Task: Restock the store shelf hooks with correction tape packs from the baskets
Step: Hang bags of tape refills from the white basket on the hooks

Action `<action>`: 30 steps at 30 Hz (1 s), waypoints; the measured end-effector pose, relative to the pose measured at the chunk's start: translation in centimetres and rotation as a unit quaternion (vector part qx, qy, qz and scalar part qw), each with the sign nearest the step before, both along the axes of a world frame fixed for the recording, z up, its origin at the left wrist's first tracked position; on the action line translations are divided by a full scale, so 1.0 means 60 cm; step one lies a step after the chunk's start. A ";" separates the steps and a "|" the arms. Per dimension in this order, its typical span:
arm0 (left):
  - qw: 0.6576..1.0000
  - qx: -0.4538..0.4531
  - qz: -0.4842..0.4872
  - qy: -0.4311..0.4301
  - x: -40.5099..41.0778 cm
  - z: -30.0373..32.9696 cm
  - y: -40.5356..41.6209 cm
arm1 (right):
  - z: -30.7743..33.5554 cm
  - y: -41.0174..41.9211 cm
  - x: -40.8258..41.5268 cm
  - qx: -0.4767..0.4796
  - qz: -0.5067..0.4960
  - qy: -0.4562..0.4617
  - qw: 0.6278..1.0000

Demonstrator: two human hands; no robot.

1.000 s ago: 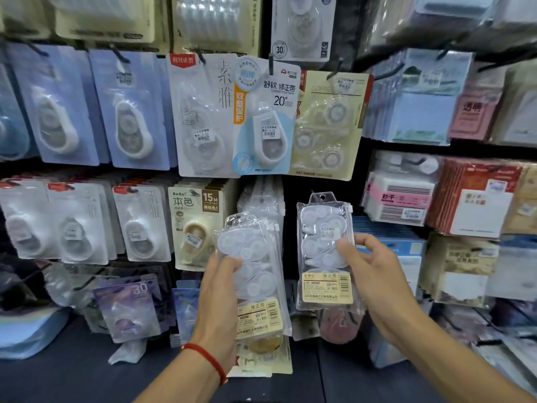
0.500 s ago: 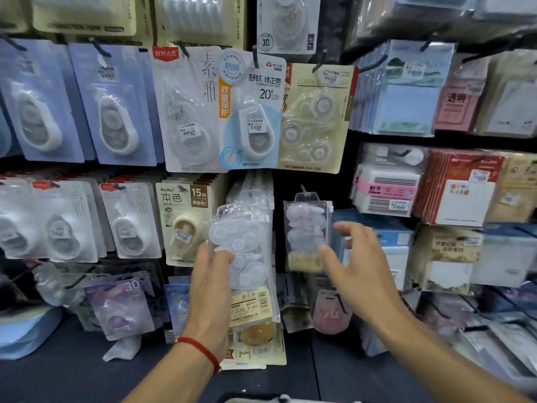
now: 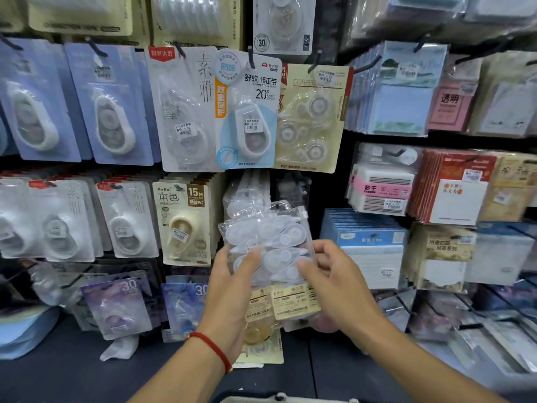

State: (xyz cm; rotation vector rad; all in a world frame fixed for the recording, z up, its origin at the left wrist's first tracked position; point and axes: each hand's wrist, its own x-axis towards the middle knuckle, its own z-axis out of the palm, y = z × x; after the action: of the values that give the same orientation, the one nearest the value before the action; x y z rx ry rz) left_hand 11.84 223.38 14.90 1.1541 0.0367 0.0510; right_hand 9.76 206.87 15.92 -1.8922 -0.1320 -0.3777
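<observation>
Head view: a store display wall (image 3: 316, 193) packed with carded correction tapes on black hooks fills the far side, sticky-note pads hang to the right, and a dark shelf (image 3: 58, 376) runs along the near edge. At centre, clear correction tape packs (image 3: 270, 248) sit between both hands: the left hand (image 3: 232, 289) grips their left edge, the right hand (image 3: 334, 274) pinches their right edge.
</observation>
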 end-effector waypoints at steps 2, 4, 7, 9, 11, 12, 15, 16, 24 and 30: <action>1.000 0.005 0.009 0.012 0.005 -0.004 0.004 | 0.008 -0.004 -0.003 0.040 -0.031 0.001 0.999; 1.000 0.021 0.018 0.014 0.008 -0.007 0.009 | 0.017 -0.010 -0.003 0.085 -0.048 0.005 0.995; 0.999 0.037 0.034 0.014 0.012 -0.010 0.016 | 0.024 -0.017 -0.001 0.130 -0.047 0.022 0.990; 0.999 0.034 0.040 0.009 0.014 -0.010 0.019 | 0.026 -0.018 0.000 0.161 -0.044 0.032 0.985; 0.998 0.032 0.045 0.008 0.014 -0.006 0.023 | 0.028 -0.018 0.001 0.184 -0.038 0.036 0.981; 0.998 0.031 0.047 0.007 0.014 -0.004 0.025 | 0.027 -0.018 0.002 0.190 -0.033 0.033 0.981; 0.998 0.036 0.060 0.001 0.012 0.000 0.030 | 0.029 -0.021 0.005 0.193 -0.027 0.029 0.980; 0.997 0.042 0.065 -0.006 0.011 0.002 0.031 | 0.029 -0.022 0.006 0.190 -0.030 0.028 0.981; 0.994 0.079 0.056 -0.040 0.005 0.007 0.026 | 0.017 -0.018 0.000 -0.092 -0.087 -0.038 0.991; 0.994 0.089 -0.005 -0.056 -0.002 -0.005 0.006 | -0.012 0.005 0.000 -0.090 -0.009 0.009 0.996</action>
State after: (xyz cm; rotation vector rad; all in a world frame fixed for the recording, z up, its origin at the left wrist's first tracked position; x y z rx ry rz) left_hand 11.70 223.77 14.58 1.3284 -0.0751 0.1129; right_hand 9.77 207.14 15.23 -2.0759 -0.1420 -0.3705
